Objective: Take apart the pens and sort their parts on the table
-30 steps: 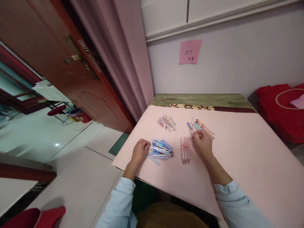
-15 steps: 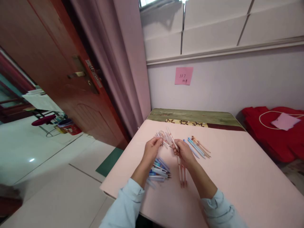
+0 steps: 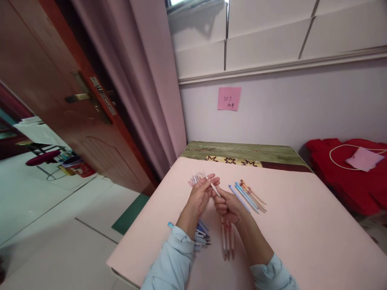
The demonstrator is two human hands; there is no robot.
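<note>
Right hand [image 3: 227, 206] pinches pale pen [image 3: 214, 188] at nearer end. Left hand [image 3: 199, 196] has fingers spread behind; whether thumb presses, cannot tell. Pen slants between hands, over table [image 3: 290, 225]. Probably light, stiff, somewhat slippery; mid-barrel seems good hold.

A pale pink sheet [image 3: 302, 229] tops a green wood-grained table [image 3: 242, 150]. Slim blue, tan and reddish pens [image 3: 247, 197] lie in groups.

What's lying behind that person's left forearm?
Bluish pens lie on the pink table cover: several show right of the forearm, and one blue end pokes out left of it. The forearm and sleeve hide the rest, so I can't count the pens.
</note>
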